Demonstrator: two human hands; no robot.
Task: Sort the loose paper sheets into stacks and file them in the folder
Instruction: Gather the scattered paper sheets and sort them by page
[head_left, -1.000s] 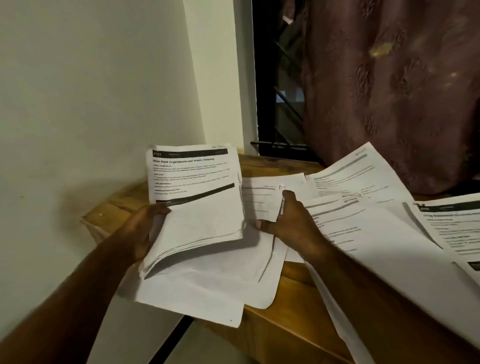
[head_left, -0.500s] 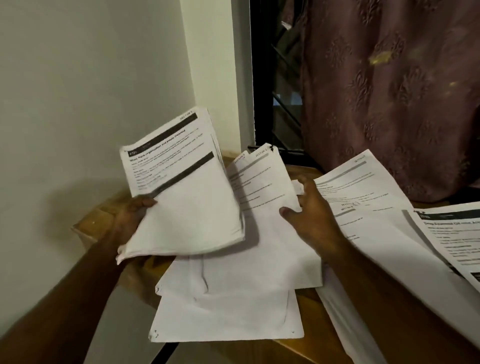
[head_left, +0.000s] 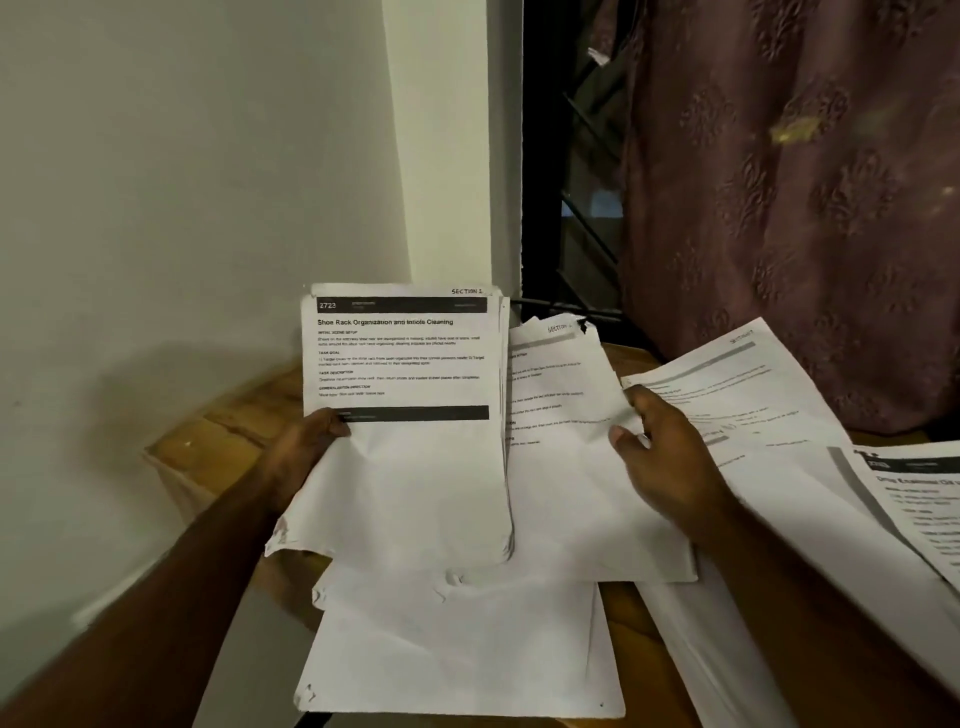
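My left hand (head_left: 298, 457) grips a thick stack of printed sheets (head_left: 410, 441) by its left edge, thumb on top, and holds it upright above the wooden table (head_left: 228, 431). The top page reads "Shoe Rack Organization". My right hand (head_left: 665, 462) pinches the right edge of a second sheet (head_left: 561, 415) marked "SECTION", lifted just right of the stack. More loose sheets (head_left: 467, 644) lie under both, hanging over the table's front edge. No folder is in view.
Further printed pages (head_left: 753, 384) spread over the table to the right, one (head_left: 914, 499) at the frame's right edge. A white wall stands at the left, a dark window grille (head_left: 571, 234) and a maroon patterned curtain (head_left: 805, 208) behind the table.
My left hand has turned its stack from tilted to upright and squared it. My right hand has drawn its sheet rightward and lower, beside the stack.
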